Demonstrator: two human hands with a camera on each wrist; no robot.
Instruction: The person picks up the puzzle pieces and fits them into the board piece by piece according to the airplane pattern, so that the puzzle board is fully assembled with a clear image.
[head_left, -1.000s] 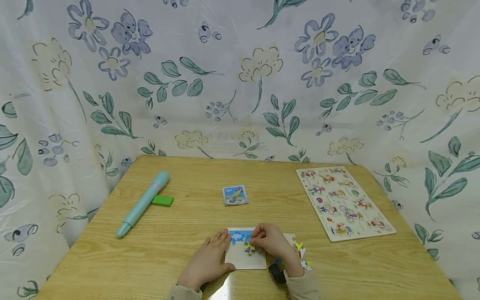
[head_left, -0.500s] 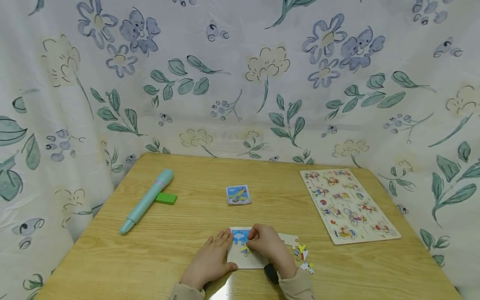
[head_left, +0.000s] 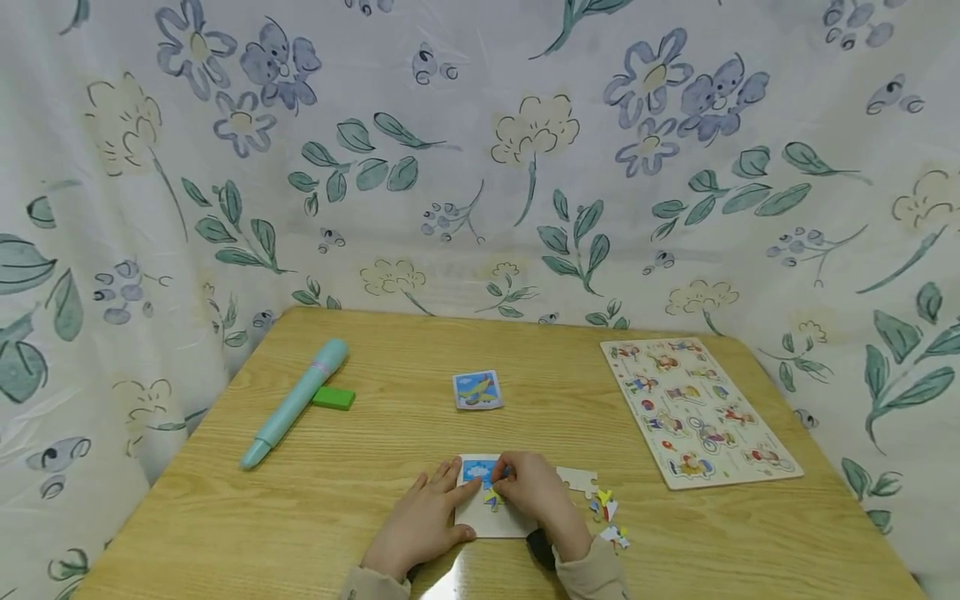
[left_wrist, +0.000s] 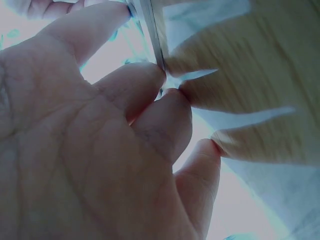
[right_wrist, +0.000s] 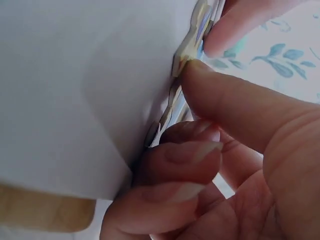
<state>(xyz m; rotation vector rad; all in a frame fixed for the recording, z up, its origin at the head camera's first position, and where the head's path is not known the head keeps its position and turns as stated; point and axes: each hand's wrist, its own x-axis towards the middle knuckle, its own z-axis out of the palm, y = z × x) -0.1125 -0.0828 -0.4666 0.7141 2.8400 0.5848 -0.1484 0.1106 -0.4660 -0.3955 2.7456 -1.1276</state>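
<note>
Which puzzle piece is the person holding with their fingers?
The yellow piece on the small puzzle board, pinched by the right hand. The other loose pieces lie untouched on the table to the right of that hand.

from the right wrist camera i see my right hand point(right_wrist: 220, 165) up close, thumb and forefinger pinching a thin puzzle piece point(right_wrist: 192, 37) at the edge of the pale puzzle board point(right_wrist: 75, 90). the other fingers point(right_wrist: 175, 160) curl against that same edge. a strip of the wooden desk point(right_wrist: 45, 215) shows in the lower left corner, and floral cloth point(right_wrist: 285, 65) at right.
</note>
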